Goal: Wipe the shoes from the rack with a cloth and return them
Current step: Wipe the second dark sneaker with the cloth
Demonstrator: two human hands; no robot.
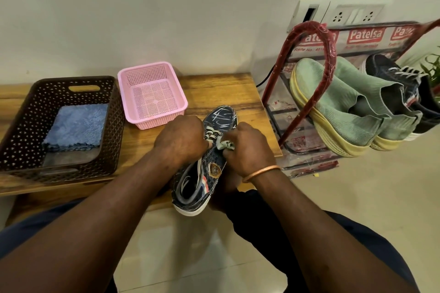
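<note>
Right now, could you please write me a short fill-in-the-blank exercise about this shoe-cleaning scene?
1. The folded blue fluffy cloth lies inside the ____ perforated plastic basket.
2. The pink plastic mesh basket holds ____.
3. Both the left hand and the right hand are on the dark navy patterned sneaker, which rests on the ____ bench.
4. The pair of slip-on knit shoes on the red metal rack is ____ in colour.

Missing words: brown; nothing; wooden; green

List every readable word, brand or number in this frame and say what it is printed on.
"Patelsa": red label on the shoe rack's plastic wrapping, repeated on both sides, partly cut off.
"Regd No. 401...": beneath the left label, rest hidden.
Badge on the dark sneaker: too small to read.
</note>
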